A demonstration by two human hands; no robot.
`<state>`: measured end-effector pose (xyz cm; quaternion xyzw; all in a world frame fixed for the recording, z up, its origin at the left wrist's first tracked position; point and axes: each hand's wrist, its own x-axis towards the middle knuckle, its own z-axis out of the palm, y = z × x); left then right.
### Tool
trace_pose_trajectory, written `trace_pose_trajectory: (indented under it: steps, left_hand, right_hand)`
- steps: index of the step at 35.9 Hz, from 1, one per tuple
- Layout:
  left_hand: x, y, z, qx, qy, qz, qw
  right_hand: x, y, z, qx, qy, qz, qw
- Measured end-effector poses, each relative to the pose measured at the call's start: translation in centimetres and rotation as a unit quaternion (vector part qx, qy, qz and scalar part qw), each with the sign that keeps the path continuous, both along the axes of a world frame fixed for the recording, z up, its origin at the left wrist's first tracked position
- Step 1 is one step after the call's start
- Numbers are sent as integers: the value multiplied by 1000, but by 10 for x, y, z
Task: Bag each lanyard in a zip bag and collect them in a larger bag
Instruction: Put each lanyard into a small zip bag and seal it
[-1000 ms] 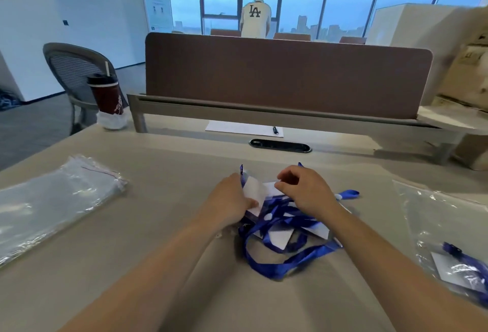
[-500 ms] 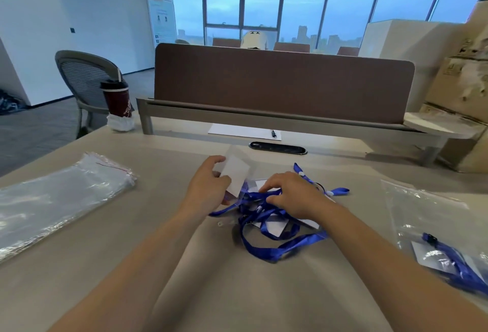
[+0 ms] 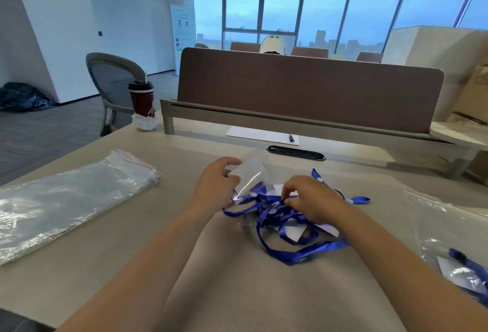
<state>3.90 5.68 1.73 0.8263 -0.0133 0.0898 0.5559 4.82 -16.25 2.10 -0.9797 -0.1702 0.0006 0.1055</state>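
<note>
The person's left hand (image 3: 217, 189) is curled round a clear, soft plastic badge sleeve (image 3: 249, 173), lifted just above the beige table (image 3: 132, 265) and tilted, its lower end meeting the blue straps of the heap. The right hand (image 3: 311, 199) rests on top of a tangle of blue ribbon lanyards (image 3: 295, 250) in the middle of the table. Its fingertips are drawn together and appear to pinch one strand, though which strand cannot be told. The step in hand looks like freeing a single lanyard from the knot. These things will be light and limp: the satin ribbon is slippery and loops through its neighbours, so a hard pull on the sleeve would likely drag the whole heap along or tighten the snarl. The sleeve is the stiffest part and the best place to hold, by an edge near the clip, while the other hand pins the remaining straps down and feeds the loop clear. To the left, well apart from the hands, lies a flat stack of clear zip bags with red seal lines (image 3: 71, 199). These look thin, glossy and clinging, so one would need peeling off by a corner at the mouth. At the right edge lies a larger clear plastic bag (image 3: 443, 226) with at least one bagged lanyard (image 3: 464, 259) inside it, so the job seems early on.
</note>
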Motion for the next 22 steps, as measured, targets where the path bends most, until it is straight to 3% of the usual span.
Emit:
trace_pose_trajectory:
  steps: [4, 10, 16, 22]
  left_hand:
    - [4, 3, 9, 62, 8, -5, 998]
    - [4, -7, 29, 116, -5, -50, 992]
    - [-3, -20, 38, 54, 8, -103, 993]
    - [-13, -21, 41, -18, 35, -145, 989]
  right_hand:
    - [-8, -1, 27, 87, -7, -1, 996]
    - [-17, 10, 65, 153, -110, 18, 982]
    - [-15, 21, 76, 178, -187, 19, 966]
    - [-12, 29, 74, 187, -172, 25, 967]
